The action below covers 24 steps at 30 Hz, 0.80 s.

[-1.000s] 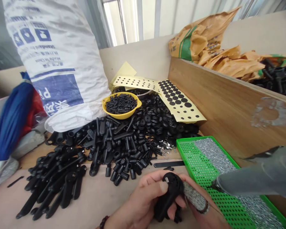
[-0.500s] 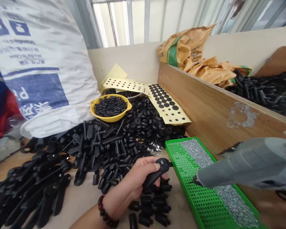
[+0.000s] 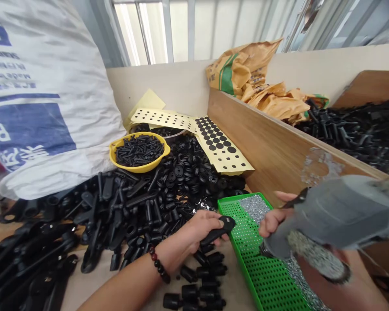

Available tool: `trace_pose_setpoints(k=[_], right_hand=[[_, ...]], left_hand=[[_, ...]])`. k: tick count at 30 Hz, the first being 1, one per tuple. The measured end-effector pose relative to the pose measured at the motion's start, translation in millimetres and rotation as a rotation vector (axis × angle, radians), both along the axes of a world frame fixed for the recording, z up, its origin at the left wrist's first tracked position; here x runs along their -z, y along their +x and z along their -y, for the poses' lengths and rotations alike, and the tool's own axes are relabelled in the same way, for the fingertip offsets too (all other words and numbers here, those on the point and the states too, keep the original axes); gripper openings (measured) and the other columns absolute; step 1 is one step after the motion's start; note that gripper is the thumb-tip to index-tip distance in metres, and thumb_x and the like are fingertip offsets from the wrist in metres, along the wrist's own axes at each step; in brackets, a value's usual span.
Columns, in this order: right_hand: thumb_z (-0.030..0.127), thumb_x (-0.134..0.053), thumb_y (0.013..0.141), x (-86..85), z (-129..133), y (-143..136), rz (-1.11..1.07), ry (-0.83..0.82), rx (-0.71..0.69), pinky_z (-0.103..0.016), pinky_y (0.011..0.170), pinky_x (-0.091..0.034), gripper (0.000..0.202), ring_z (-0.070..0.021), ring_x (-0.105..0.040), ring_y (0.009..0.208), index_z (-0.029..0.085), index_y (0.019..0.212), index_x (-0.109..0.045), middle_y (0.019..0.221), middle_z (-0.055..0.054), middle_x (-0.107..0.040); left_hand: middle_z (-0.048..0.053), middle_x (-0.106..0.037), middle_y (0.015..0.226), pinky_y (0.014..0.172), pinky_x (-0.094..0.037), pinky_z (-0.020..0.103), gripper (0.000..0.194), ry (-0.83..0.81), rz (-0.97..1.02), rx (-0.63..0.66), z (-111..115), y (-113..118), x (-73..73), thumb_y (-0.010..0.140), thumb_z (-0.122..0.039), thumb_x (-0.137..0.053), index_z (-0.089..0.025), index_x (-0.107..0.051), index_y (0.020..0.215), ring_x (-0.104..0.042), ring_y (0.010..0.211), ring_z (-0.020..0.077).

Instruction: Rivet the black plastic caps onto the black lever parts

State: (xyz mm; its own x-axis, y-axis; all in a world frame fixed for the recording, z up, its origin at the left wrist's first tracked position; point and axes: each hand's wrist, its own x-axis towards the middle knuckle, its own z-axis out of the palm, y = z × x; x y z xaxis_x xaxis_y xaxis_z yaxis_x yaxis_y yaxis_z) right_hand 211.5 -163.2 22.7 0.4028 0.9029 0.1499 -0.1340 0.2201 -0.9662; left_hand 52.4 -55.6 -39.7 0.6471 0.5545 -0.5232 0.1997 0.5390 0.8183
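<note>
My left hand (image 3: 202, 229) is closed around a black plastic handle (image 3: 218, 229), a flat piece with a rounded end, held just left of the green tray (image 3: 238, 259). At the right, my right hand (image 3: 272, 218) wraps around a grey electric screwdriver (image 3: 340, 211), which partly hides the palm. The screwdriver's tip points left, over the tray. Small silver screws (image 3: 254, 207) lie in the perforated tray. Short black cylindrical parts (image 3: 210, 270) lie on the table below my left hand.
A yellow basket (image 3: 167, 151) of black screw-like pieces stands behind piles of black plastic parts (image 3: 132, 194). More black handles (image 3: 29, 259) lie at the left, before a white sack (image 3: 84, 108). Sticker sheets (image 3: 227, 162) lean near a wooden divider (image 3: 262, 138).
My right hand has come into view around the screwdriver, which has shifted and turned. My left hand keeps the handle, now slightly tilted. The whole view has moved a little to the right.
</note>
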Motion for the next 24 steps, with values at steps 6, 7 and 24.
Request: trace_pose_setpoints(k=[6, 7, 24], right_hand=[[0.053, -0.072, 0.067, -2.2, -37, -3, -0.126, 0.003, 0.085, -0.030, 0.046, -0.046, 0.043, -0.0168, -0.055, 0.048, 0.022, 0.092, -0.058, 0.054, 0.001, -0.060], [0.055, -0.072, 0.066, -0.2, -43, -4, -0.130, 0.014, 0.087, -0.028, 0.045, -0.044, 0.042, -0.0155, -0.054, 0.046, 0.022, 0.088, -0.058, 0.052, 0.001, -0.059], [0.042, -0.071, 0.065, 33.7, -84, -22, -0.030, 0.041, 0.068, -0.029, 0.045, -0.041, 0.030, -0.0134, -0.048, 0.043, 0.024, 0.082, -0.054, 0.052, 0.007, -0.052]], left_hand=[[0.002, -0.063, 0.056, 0.040, -0.033, 0.019, 0.027, 0.032, -0.037, 0.059, -3, 1, -1.8, 0.058, -0.033, -0.065, -0.011, -0.065, 0.074, -0.048, 0.040, 0.0077], [0.002, -0.062, 0.056, 0.041, -0.033, 0.019, 0.025, 0.039, -0.042, 0.069, -2, 1, -3.0, 0.059, -0.032, -0.065, -0.011, -0.066, 0.073, -0.048, 0.040, 0.0076], [0.000, -0.059, 0.057, 0.045, -0.038, 0.021, 0.024, -0.008, -0.056, 0.096, 4, -1, -10.9, 0.058, -0.032, -0.064, -0.013, -0.067, 0.072, -0.047, 0.045, 0.0080]])
